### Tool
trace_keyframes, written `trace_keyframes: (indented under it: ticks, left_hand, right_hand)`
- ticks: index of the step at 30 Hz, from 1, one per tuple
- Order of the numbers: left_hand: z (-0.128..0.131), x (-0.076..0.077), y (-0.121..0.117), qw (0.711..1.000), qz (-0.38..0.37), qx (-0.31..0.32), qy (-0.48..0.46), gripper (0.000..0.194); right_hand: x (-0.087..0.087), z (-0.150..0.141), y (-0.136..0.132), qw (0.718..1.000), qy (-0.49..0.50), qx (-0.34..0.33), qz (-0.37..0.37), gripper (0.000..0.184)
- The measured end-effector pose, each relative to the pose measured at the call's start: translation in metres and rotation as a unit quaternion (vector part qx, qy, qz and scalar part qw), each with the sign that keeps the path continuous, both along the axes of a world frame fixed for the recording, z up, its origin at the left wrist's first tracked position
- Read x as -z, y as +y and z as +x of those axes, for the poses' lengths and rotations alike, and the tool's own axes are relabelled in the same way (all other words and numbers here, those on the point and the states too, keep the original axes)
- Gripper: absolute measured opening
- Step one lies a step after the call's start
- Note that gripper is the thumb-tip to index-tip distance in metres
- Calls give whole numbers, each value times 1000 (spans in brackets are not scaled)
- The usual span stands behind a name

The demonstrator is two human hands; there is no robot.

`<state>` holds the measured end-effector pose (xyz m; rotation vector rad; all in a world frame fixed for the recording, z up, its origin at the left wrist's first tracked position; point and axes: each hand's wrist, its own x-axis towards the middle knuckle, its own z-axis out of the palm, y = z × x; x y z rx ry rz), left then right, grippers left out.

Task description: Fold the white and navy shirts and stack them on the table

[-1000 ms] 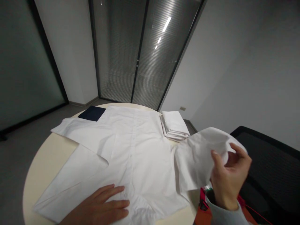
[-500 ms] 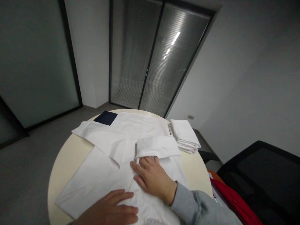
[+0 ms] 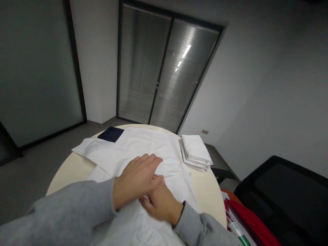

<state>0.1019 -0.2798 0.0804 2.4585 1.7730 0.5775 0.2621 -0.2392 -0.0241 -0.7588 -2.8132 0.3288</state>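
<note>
A white shirt (image 3: 143,150) lies spread on a round cream table (image 3: 69,167). Its right sleeve is folded in across the body. My left hand (image 3: 138,176) lies flat on the shirt's middle, fingers stretched out toward the right. My right hand (image 3: 160,203) rests on the shirt just below it, partly under the left hand, its fingers hidden. Both arms wear grey sleeves.
A stack of folded white cloths (image 3: 196,152) sits at the table's right rim. A dark blue folded cloth (image 3: 110,134) lies at the far edge. A black chair (image 3: 282,198) and red items (image 3: 246,218) stand to the right. Glass doors with blinds are behind.
My right hand brought the lifted sleeve in and laid it across the shirt. My left hand then slid up from the near hem onto the shirt's middle, over the right hand.
</note>
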Motion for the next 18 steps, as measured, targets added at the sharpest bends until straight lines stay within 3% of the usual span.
trace_keyframes:
  ticks: [4,7,9,11,13,18]
  left_hand:
    - [43,37,71,995,-16,26,99,49]
    - [60,63,96,992,-33,25,117,36]
    - [61,69,104,992,-34,15,120,28]
    - [54,65,109,992,-30,-10,121,28]
    - [37,52,114,991,-14,-61,116,34]
    - [-41,3,115,965,45,-232,112,39]
  right_hand:
    - [3,1,1,1000,23,-14,-6,38]
    - [4,2,1,1000,26,-2,7,39]
    - [2,3,1,999,27,7,16,39]
    - [-1,5,0,1000,22,2,15,40]
    - [-5,8,-1,1000,11,-2,6,43]
    - [-6,11,-5,1000,-10,13,-21,56]
